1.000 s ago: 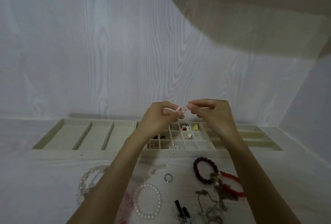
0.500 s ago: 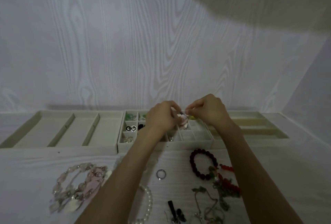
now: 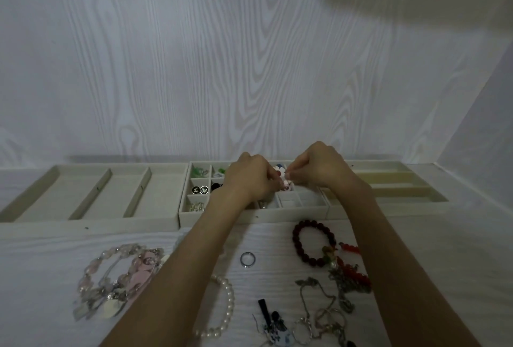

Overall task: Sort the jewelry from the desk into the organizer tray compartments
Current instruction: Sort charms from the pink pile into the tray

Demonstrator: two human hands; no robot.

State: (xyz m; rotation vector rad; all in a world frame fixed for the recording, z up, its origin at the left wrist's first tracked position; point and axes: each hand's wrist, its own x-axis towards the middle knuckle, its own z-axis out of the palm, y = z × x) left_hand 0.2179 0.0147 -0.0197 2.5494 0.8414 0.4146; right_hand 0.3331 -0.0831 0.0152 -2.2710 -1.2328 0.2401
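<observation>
Both hands met over the middle tray (image 3: pixel 291 212), above its small square compartments. The left hand (image 3: pixel 254 177) and right hand (image 3: pixel 316 167) had their fingers curled, and between their fingertips they pinched a small pink-and-white piece (image 3: pixel 283 177), held just above the cells near the tray's centre; what kind of piece it was could not be told. Cells on the left of that tray held green items (image 3: pixel 198 172) and a pair of dark round studs (image 3: pixel 200 190). A wide tray (image 3: pixel 83 220) with long slots lay to the left. On the desk nearer the person lay a ring (image 3: pixel 247 259), a dark red bead bracelet (image 3: pixel 306 244), a pearl bracelet (image 3: pixel 222 310) and a pink necklace (image 3: pixel 119 280)
</observation>
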